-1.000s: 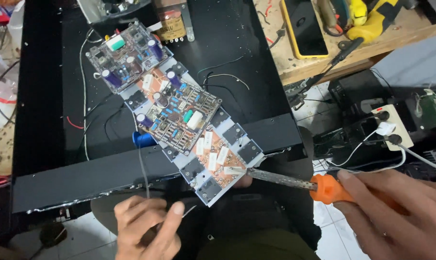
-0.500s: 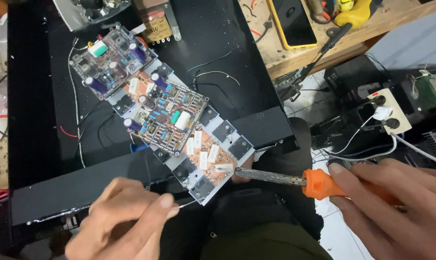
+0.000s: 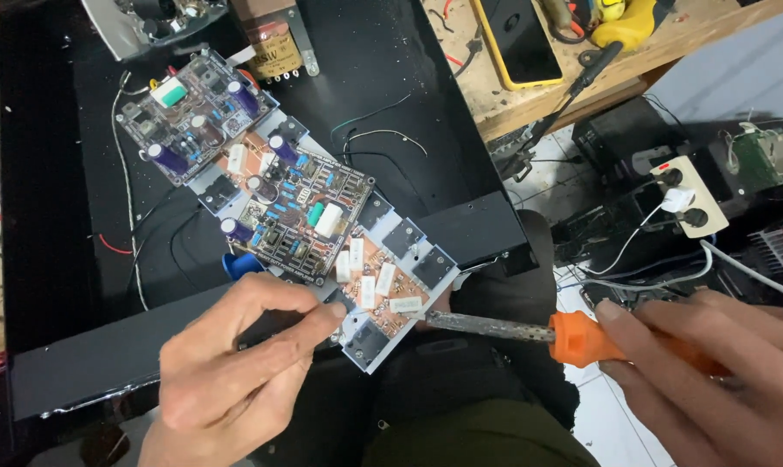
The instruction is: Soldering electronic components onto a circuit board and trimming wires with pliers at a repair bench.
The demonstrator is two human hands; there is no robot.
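Two bare hands [image 3: 236, 363], no sleeves or rings visible, olive-green trousers [image 3: 486, 445] below

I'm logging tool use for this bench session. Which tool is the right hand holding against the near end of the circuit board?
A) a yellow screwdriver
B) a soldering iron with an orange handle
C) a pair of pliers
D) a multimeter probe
B: the right hand grips the orange handle of a soldering iron, whose metal shaft reaches the near end of the circuit board.
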